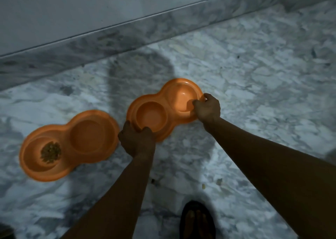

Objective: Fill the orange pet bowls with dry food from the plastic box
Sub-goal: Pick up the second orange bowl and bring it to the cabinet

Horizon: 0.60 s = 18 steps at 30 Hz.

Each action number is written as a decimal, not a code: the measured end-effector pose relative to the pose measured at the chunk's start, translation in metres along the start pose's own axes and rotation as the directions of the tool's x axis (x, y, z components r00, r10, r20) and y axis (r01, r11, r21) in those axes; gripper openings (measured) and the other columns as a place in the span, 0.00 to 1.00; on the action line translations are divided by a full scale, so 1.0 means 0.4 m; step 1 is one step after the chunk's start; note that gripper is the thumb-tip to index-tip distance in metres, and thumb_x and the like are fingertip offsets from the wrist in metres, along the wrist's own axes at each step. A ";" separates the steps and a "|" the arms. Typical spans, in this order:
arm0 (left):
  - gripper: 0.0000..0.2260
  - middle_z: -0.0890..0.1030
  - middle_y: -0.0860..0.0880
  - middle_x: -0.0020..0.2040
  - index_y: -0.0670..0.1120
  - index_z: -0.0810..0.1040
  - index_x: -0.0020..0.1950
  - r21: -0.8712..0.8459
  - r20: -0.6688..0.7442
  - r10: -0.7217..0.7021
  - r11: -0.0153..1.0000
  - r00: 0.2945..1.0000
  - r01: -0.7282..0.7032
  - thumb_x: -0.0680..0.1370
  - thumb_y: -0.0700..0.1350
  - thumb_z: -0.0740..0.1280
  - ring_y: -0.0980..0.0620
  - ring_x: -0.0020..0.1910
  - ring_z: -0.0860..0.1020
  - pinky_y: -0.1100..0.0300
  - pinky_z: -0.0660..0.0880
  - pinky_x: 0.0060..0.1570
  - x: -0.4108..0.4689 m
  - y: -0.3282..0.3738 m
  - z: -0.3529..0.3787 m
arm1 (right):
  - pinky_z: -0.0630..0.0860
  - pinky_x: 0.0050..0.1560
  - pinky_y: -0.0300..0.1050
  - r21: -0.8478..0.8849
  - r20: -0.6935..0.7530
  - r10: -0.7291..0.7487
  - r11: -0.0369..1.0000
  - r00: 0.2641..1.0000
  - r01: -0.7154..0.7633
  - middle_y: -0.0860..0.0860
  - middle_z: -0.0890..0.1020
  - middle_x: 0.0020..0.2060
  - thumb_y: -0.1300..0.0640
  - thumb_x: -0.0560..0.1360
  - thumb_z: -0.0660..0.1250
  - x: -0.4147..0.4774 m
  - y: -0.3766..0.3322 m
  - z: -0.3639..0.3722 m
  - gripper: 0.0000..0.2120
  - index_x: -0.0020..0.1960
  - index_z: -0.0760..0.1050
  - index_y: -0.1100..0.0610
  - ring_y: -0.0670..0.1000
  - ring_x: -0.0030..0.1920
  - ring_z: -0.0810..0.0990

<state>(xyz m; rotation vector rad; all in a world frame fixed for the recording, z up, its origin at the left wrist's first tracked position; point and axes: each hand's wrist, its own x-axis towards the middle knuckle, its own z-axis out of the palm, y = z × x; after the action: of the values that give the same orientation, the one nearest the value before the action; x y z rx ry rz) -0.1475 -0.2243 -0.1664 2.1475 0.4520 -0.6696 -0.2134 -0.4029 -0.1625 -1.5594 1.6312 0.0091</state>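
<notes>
Two orange double pet bowls lie on the marble floor. The left double bowl (91, 138) holds a small heap of dry food (50, 152) in its left cup; its right cup is bare. The right double bowl (154, 111) has nothing in either cup. My left hand (137, 141) grips that bowl's near left rim. My right hand (207, 109) pinches its right rim, thumb inside the cup. The plastic box is not in view.
A marble skirting (163, 24) and a pale wall run across the back. My foot in a dark sandal (197, 220) stands at the bottom edge. A few crumbs (203, 185) lie on the floor near it.
</notes>
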 end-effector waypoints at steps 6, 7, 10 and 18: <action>0.31 0.73 0.39 0.68 0.44 0.69 0.74 -0.005 -0.018 0.034 0.999 0.999 -0.034 0.70 0.40 0.70 0.39 0.67 0.72 0.49 0.69 0.67 -0.090 0.126 -0.154 | 0.82 0.49 0.51 0.152 0.101 0.092 0.983 0.991 -0.106 0.55 0.84 0.56 0.53 0.68 0.74 -0.113 -0.081 -0.112 0.27 0.67 0.77 0.54 0.53 0.48 0.84; 0.32 0.74 0.39 0.67 0.44 0.70 0.74 -0.008 -0.020 0.051 0.999 0.999 -0.051 0.69 0.41 0.70 0.39 0.67 0.73 0.50 0.69 0.67 -0.111 0.160 -0.195 | 0.80 0.43 0.48 0.169 0.122 0.099 0.978 0.988 -0.119 0.55 0.85 0.51 0.54 0.69 0.75 -0.144 -0.112 -0.141 0.26 0.66 0.77 0.54 0.52 0.44 0.84; 0.34 0.74 0.43 0.70 0.47 0.64 0.77 -0.046 0.015 0.047 0.998 0.999 -0.046 0.72 0.40 0.69 0.43 0.69 0.72 0.55 0.69 0.66 -0.183 0.271 -0.332 | 0.73 0.37 0.44 0.198 0.180 0.096 0.971 0.979 -0.132 0.55 0.85 0.45 0.54 0.68 0.76 -0.251 -0.230 -0.242 0.24 0.62 0.75 0.54 0.51 0.39 0.83; 0.36 0.76 0.47 0.69 0.55 0.62 0.77 -0.022 0.039 0.195 0.981 0.980 -0.194 0.69 0.44 0.66 0.42 0.69 0.72 0.47 0.68 0.69 -0.445 0.606 -0.835 | 0.78 0.50 0.49 0.202 0.342 -0.078 0.979 0.936 0.007 0.53 0.85 0.49 0.55 0.73 0.74 -0.713 -0.582 -0.552 0.23 0.66 0.73 0.47 0.54 0.47 0.83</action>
<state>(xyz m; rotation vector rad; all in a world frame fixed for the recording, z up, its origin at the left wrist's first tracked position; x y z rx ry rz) -0.0592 -0.1186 0.2613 2.1231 0.2214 -0.5951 -0.1870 -0.3415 0.2617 -1.3515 1.2777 0.0924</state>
